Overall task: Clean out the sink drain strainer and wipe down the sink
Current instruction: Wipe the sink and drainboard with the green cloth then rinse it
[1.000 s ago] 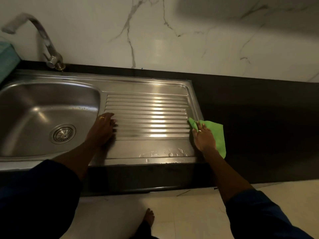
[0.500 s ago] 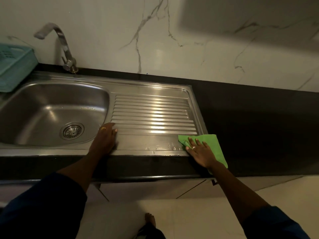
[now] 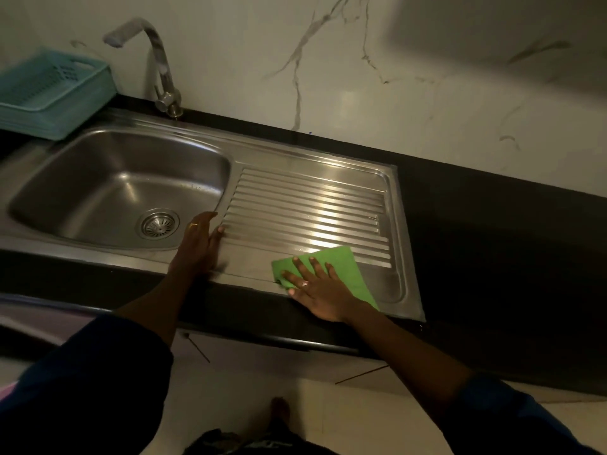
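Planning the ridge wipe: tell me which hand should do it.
Right, probably: the right hand presses the green cloth flat on the drainboard, touching its ridges; the left hand holds nothing.

Glossy ribbed steel sink (image 3: 308,205) (matt cloth (image 3: 348,274) atop).

No readable text, no label, brand, number or sign on the sink (image 3: 98,178), tap (image 3: 164,70), basket (image 3: 49,103) at 10 o'clock, green cloth (image 3: 348,267)

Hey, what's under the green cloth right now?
The green cloth lies on the drainboard, over its front flat strip and nearest ribs. The steel beneath is hidden, with the right hand flat on top.
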